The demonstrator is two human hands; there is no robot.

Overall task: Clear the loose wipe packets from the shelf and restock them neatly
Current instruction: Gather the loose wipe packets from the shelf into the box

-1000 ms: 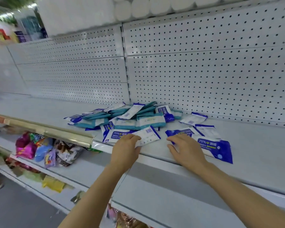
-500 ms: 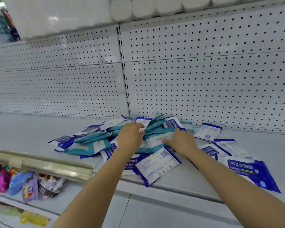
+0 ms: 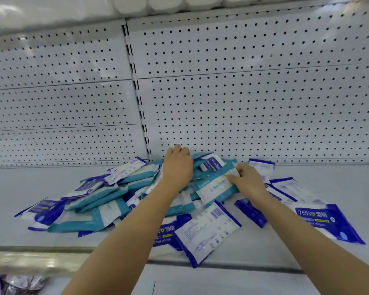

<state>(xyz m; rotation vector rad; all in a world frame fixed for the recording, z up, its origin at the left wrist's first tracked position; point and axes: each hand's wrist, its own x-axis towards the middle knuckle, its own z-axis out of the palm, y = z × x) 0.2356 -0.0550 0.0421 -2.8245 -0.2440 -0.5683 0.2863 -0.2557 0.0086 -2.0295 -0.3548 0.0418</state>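
Note:
A loose heap of wipe packets [image 3: 98, 201], teal-and-white and blue-and-white, lies on the white shelf [image 3: 19, 188] against the pegboard back. My left hand [image 3: 178, 167] reaches over the top of the heap to its far side, fingers curled down behind the packets. My right hand [image 3: 248, 180] grips the edge of a teal-and-white packet [image 3: 214, 188] near the heap's right side. A blue-and-white packet [image 3: 205, 233] lies face down at the shelf's front edge. Another blue packet marked 75% [image 3: 328, 222] lies at the right.
The white pegboard back wall [image 3: 243, 103] rises right behind the heap. White paper rolls [image 3: 168, 3] sit on the shelf above. Bare shelf surface stretches left and right of the heap. Coloured snack bags [image 3: 13, 284] show on a lower shelf at bottom left.
Both hands moved from the shelf's front edge deeper into the heap. My left hand now reaches the back of the pile; my right hand has taken hold of a teal packet. The camera moved closer.

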